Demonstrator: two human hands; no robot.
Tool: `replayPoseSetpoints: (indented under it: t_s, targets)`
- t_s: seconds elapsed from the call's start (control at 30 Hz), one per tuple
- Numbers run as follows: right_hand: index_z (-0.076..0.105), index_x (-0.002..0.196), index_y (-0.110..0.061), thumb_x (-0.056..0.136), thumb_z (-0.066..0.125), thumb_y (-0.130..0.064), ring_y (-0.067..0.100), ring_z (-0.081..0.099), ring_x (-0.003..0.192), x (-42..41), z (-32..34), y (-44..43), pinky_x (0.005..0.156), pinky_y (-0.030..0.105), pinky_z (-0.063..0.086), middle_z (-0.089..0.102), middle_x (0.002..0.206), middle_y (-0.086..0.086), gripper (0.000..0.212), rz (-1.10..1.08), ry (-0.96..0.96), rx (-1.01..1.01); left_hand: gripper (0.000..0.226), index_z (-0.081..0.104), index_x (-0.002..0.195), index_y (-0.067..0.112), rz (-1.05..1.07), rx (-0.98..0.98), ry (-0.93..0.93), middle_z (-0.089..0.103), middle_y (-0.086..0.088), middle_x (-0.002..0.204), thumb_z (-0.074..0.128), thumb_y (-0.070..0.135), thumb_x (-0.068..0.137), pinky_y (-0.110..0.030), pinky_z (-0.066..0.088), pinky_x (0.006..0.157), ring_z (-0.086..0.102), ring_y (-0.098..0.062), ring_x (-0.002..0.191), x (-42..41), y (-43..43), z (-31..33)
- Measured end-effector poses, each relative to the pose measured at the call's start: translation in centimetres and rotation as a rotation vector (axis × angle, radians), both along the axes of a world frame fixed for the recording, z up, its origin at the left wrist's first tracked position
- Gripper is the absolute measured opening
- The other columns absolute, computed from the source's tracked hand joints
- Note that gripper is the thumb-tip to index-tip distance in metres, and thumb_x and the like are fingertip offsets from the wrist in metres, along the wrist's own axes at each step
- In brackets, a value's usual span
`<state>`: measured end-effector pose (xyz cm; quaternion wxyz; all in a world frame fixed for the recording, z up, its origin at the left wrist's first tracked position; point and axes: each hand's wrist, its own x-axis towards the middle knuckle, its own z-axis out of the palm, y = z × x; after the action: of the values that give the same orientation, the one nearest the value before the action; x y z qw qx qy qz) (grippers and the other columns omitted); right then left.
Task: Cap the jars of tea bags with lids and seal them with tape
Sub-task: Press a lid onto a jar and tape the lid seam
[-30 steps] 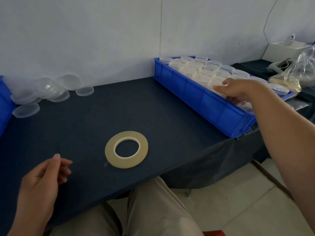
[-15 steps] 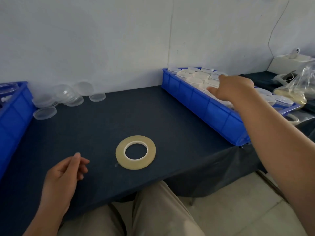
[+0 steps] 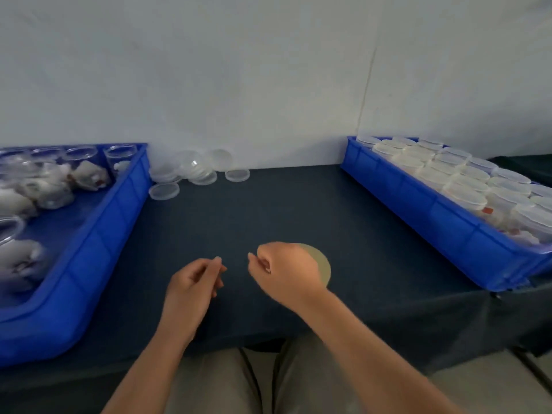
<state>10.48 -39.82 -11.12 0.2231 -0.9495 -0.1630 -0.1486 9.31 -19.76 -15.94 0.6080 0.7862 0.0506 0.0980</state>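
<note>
Tape roll [image 3: 322,264] lies flat on the dark table [image 3: 268,210], near the front edge. My right hand [image 3: 286,270] is over its left part, fingers curled; can't tell if it grips the roll. Left hand [image 3: 191,285] hangs just beside the right, fingers loosely curled, thumb by the fingertips, nothing visible in it. Uncapped jars [image 3: 119,156] with tea bags are in the left blue bin [image 3: 119,210]. Capped jars [image 3: 466,186] are in the right blue bin [image 3: 418,210]. Loose lids [image 3: 194,171] are piled at the wall.
</note>
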Motion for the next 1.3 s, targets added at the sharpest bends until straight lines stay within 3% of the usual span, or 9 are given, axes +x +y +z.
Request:
replayPoseSetpoints:
  t_s: [0.23,0.53,0.67,0.77,0.83,0.93,1.1,1.2,1.3]
  targets:
    - [0.053,0.059,-0.024,0.093,0.070,-0.030,0.011,0.045,0.048,-0.8,-5.1,3.9,0.047,0.029,0.032,0.049,0.057,-0.009,0.038,0.155,-0.260,-0.204,0.057,0.063,0.066,0.015,0.034,0.041,-0.004,0.061,0.001,0.059,0.052,0.053,0.108,-0.013,0.044,0.056,0.057,-0.003,0.057,-0.5,-0.1,0.3]
    - [0.039,0.060,-0.028,0.097,0.072,-0.032,0.008,0.039,0.046,-0.4,-6.1,3.9,0.045,0.028,0.031,0.039,0.056,-0.014,0.050,0.151,-0.284,-0.183,0.037,0.072,0.090,0.040,-0.033,0.380,-0.208,0.075,0.012,0.081,0.054,0.072,0.094,-0.031,0.056,0.065,0.072,-0.009,0.072,-1.6,6.5,9.5]
    - [0.039,0.057,-0.026,0.094,0.075,-0.032,0.007,0.037,0.044,0.1,-6.3,3.9,0.044,0.026,0.029,0.038,0.053,-0.011,0.052,0.164,-0.268,-0.192,0.038,0.074,0.095,0.036,0.138,0.828,-0.003,0.075,0.014,0.092,0.051,0.066,0.093,-0.035,0.052,0.077,0.071,-0.011,0.086,2.8,15.5,16.2]
    - [0.034,0.058,-0.027,0.092,0.077,-0.032,0.007,0.033,0.043,0.2,-6.2,4.0,0.046,0.026,0.025,0.034,0.052,-0.012,0.055,0.155,-0.262,-0.189,0.035,0.073,0.109,0.023,0.310,1.285,0.419,0.071,-0.005,0.107,0.057,0.052,0.102,-0.042,0.053,0.088,0.065,-0.029,0.100,5.6,22.5,17.3]
    - [0.032,0.059,-0.028,0.091,0.078,-0.031,0.008,0.032,0.044,0.1,-6.1,4.0,0.046,0.027,0.024,0.031,0.054,-0.013,0.056,0.160,-0.266,-0.177,0.050,0.068,0.122,0.017,0.335,1.358,0.667,0.070,-0.009,0.125,0.061,0.061,0.099,-0.043,0.050,0.093,0.064,-0.033,0.117,6.1,25.1,16.1]
    - [0.031,0.060,-0.028,0.093,0.075,-0.032,0.006,0.031,0.045,0.1,-6.1,3.7,0.046,0.025,0.025,0.031,0.055,-0.014,0.055,0.176,-0.268,-0.157,0.057,0.065,0.103,0.012,0.259,1.310,0.722,0.070,-0.008,0.114,0.061,0.069,0.095,-0.044,0.049,0.097,0.065,-0.030,0.109,6.5,26.4,13.4]
    - [0.033,0.060,-0.028,0.096,0.070,-0.036,0.006,0.031,0.046,-0.1,-6.1,3.8,0.046,0.025,0.025,0.031,0.056,-0.014,0.053,0.165,-0.259,-0.133,0.017,0.063,0.098,0.020,0.303,1.332,0.682,0.064,-0.007,0.101,0.064,0.037,0.098,-0.055,0.043,0.112,0.062,-0.032,0.106,6.1,25.9,13.1]
    - [0.032,0.061,-0.031,0.098,0.065,-0.040,0.005,0.031,0.046,-0.2,-6.1,3.6,0.048,0.019,0.018,0.031,0.057,-0.014,0.051,0.155,-0.251,-0.154,0.008,0.067,0.095,0.018,0.321,1.298,0.541,0.064,-0.008,0.092,0.063,0.025,0.093,-0.042,0.051,0.083,0.062,-0.030,0.089,5.2,24.8,14.6]
    - [0.033,0.063,-0.032,0.099,0.066,-0.041,0.006,0.034,0.048,-0.1,-6.3,3.6,0.048,0.018,0.018,0.034,0.058,-0.013,0.050,0.150,-0.241,-0.153,0.018,0.066,0.080,0.024,0.405,1.273,0.208,0.061,-0.001,0.079,0.060,0.028,0.097,-0.035,0.036,0.061,0.053,-0.024,0.071,3.9,23.1,16.0]
